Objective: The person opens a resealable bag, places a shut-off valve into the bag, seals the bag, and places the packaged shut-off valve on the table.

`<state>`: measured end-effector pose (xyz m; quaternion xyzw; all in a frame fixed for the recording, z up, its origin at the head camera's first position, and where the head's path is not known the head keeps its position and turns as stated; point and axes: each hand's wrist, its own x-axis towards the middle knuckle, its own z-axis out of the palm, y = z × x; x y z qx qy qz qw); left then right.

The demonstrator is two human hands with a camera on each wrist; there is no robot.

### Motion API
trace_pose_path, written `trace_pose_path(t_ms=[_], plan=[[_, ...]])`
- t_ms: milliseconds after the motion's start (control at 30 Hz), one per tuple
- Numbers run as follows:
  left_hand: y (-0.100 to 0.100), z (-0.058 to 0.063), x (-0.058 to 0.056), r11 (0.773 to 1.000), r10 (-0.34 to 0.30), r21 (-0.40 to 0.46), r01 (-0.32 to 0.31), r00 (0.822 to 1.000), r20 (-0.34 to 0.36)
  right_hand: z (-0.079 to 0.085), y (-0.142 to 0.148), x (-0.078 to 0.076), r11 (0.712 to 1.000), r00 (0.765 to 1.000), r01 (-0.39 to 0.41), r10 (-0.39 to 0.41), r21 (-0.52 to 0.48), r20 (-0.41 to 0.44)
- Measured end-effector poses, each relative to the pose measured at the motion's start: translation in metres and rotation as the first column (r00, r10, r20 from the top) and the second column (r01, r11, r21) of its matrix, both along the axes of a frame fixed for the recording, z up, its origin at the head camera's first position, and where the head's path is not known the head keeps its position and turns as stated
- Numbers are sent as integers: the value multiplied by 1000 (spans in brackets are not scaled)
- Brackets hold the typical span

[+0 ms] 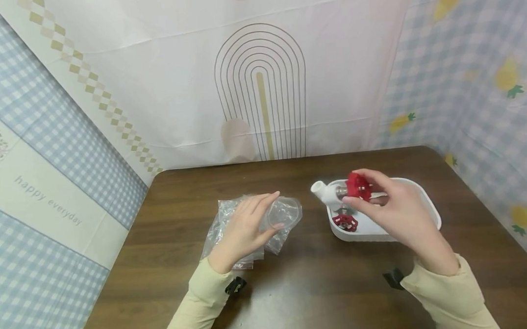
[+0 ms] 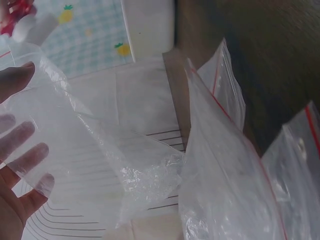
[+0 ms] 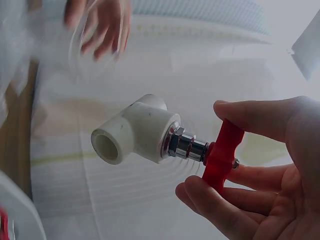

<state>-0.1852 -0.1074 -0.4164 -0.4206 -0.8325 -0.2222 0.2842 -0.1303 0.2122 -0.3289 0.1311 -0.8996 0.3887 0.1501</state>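
Note:
My right hand (image 1: 402, 210) pinches the red handle of a stop valve (image 3: 145, 131) between thumb and fingers. The valve has a white plastic pipe body and a metal stem; its body points left, above the left end of a white tray (image 1: 372, 236). Another valve with a dark red handwheel (image 1: 345, 223) lies in that tray. My left hand (image 1: 242, 229) holds a clear plastic bag (image 2: 95, 165), thumb and fingers spread so that its mouth gapes into a ring. Through the film, the left fingers show in the left wrist view.
Several more clear zip bags (image 1: 213, 235) with red seal lines lie on the brown wooden table (image 1: 304, 290), under and beside the left hand. A printed cloth (image 1: 176, 90) hangs behind the table's far edge, and checked cloth covers both sides.

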Motion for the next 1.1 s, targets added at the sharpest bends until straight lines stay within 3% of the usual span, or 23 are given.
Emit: trace_pose_path(t_ms=[267,433,833,1100], plan=[[6,1,1,1000,27,12,-27,1000,-1,-1,-33,0,990,990,-136,136,-25,-21],[8,0,2,999,44,11,-44,999,10,-2,-48,0,985,985,-171,170,-17,-33],[12,-3,3,997,72,30,-73,997,32,-6,-65,-3,984,989,-143,147,-107,29],[14,-4,4,995,87,53,-89,996,31,-9,-69,-4,990,994,-93,98,-101,43]])
